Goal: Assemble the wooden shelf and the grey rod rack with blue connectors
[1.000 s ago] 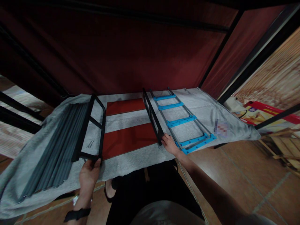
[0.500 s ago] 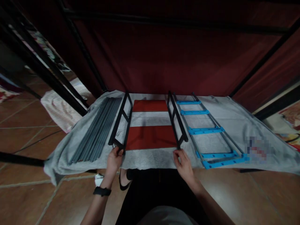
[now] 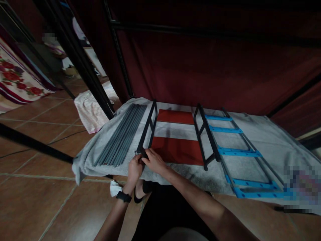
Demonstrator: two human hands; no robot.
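My left hand (image 3: 135,167) and my right hand (image 3: 154,161) meet at the near end of the left black metal frame (image 3: 146,132). Both have their fingers closed around that end; what lies between the fingertips is partly hidden. Something small and thin, which I cannot make out, shows beside the left fingertips. To the right of this frame lie two red panels, a larger near panel (image 3: 179,150) and a narrower far panel (image 3: 175,116). A second black frame (image 3: 210,142) leans beyond them, by the panels' right edges.
Several grey tubes (image 3: 121,135) lie side by side on the left of the grey cloth (image 3: 185,171). On the right is a rack with blue crosspieces (image 3: 239,152). Dark posts (image 3: 75,57) and a maroon curtain (image 3: 200,70) enclose the surface. A striped cloth (image 3: 91,110) hangs at left.
My right hand has left the right black frame and crossed over to the left one, joining my left hand at its near end. The view has turned left.
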